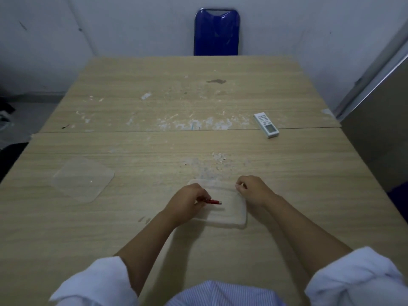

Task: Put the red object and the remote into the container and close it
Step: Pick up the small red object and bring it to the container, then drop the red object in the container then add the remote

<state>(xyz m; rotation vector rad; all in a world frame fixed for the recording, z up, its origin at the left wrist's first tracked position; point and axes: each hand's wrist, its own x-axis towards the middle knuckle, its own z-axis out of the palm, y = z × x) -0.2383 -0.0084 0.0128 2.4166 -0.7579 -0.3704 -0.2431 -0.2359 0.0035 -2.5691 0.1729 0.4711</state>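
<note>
A clear, shallow plastic container (229,214) sits on the table in front of me. My left hand (187,200) grips a small red object (213,202) by one end and holds it over the container's inside. My right hand (251,191) pinches the container's far right rim. A white remote (266,124) lies face up on the table, far to the right and beyond the container. The clear lid (82,178) lies flat on the table to the left, apart from both hands.
The wooden table (154,146) has scuffed white patches and a seam across its middle. A blue chair (216,32) stands behind the far edge against the wall. A grey panel (379,133) borders the table's right side.
</note>
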